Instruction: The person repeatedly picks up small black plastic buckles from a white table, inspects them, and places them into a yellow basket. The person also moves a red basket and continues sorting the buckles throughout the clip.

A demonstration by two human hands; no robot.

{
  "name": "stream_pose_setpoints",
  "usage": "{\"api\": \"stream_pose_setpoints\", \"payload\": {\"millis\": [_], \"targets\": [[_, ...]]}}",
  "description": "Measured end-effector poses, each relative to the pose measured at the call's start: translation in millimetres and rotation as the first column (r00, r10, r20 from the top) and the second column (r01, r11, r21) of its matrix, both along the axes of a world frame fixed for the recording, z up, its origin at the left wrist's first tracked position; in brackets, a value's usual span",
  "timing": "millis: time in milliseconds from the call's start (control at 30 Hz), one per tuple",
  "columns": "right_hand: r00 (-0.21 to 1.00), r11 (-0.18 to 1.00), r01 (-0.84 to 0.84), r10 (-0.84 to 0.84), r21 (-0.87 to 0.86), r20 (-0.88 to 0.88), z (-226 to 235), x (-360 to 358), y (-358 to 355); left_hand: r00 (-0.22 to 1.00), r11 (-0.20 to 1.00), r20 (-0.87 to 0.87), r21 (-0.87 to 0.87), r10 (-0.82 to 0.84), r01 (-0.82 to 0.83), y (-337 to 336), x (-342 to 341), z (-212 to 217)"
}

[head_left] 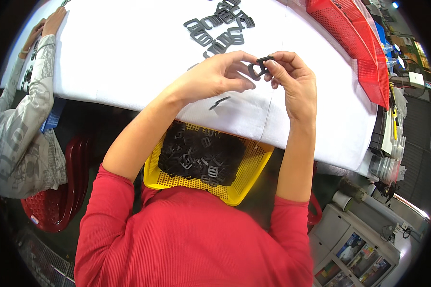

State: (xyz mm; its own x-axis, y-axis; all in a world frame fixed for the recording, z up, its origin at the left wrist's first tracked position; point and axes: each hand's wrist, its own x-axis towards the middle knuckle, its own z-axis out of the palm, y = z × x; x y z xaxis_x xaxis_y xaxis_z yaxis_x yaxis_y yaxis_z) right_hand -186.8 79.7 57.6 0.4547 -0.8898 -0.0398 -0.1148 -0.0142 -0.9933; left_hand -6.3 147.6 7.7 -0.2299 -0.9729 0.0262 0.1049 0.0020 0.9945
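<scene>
Between the thumb and fingers of my right hand [294, 79], a black plastic strap buckle [256, 70] is held up over the table. My left hand [218, 76] is just to its left, its fingers curved and apart, fingertips close to the buckle's near loop; whether they touch it is hard to tell. More black buckles [223, 40] lie loosely scattered on the white table beyond my hands. One thin dark piece [220, 102] rests on the cloth under my left hand. Below the table edge, a yellow basket [250, 179] in front of me holds a heap of black buckles [201, 153].
Red perforated baskets [368, 79] line the table's right side. At the left, another person [31, 110] in a grey patterned sleeve works at the white table [115, 62], near a dark red plastic chair [74, 177]. A grey cabinet [340, 232] stands at the lower right.
</scene>
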Motion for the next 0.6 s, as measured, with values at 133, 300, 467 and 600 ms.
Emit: {"api": "stream_pose_setpoints", "payload": {"millis": [133, 300, 467, 600], "targets": [[0.958, 0.988, -0.025, -0.020, -0.151, -0.286, 0.1, -16.0, -3.1, 0.893, 0.946, 0.320, -0.175, 0.317, -0.273, 10.3, -6.0, -2.2], [0.804, 0.731, -0.164, -0.290, -0.662, -0.519, -30.4, -35.8, 14.6, 0.557, 0.816, 0.615, -0.527, 0.558, -0.236, 45.9, 2.3, -2.3], [0.810, 0.664, -0.303, -0.198, -0.683, -0.552, -43.7, -22.7, 47.6, 0.366, 0.828, 0.762, -0.558, 0.534, -0.048, 75.3, -6.1, -23.3], [0.884, 0.635, -0.252, -0.155, -0.730, -0.441, -47.4, 18.2, 19.3, 0.431, 0.780, 0.690, -0.623, 0.582, -0.058, 71.8, -3.7, -26.0]]}}
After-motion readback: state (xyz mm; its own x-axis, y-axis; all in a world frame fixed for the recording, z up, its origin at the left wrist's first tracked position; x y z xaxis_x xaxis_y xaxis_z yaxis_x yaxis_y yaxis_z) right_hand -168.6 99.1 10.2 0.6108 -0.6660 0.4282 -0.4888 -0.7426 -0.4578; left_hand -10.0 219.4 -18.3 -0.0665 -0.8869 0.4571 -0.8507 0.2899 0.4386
